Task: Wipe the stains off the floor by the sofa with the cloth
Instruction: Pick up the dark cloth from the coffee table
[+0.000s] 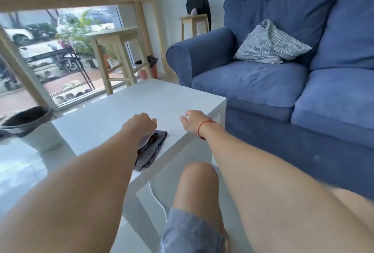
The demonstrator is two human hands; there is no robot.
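Note:
A dark grey cloth [151, 151] lies crumpled on the white coffee table [125, 109], close to its near edge. My left hand [140, 124] is over the cloth's far end with its fingers curled closed, and a fold of cloth rises up into the palm. My right hand [193, 120], with a red string at the wrist, hovers open above the table's right corner and holds nothing. The blue sofa [283, 83] stands to the right. The pale floor [188, 155] between table and sofa is mostly hidden by my right arm and knee.
A patterned cushion [271, 44] rests on the sofa seat. A white bin with a dark bag [32, 125] stands on the floor left of the table. Wooden stools [119, 54] and shelving stand by the glass door. A white cable [157, 198] runs under the table.

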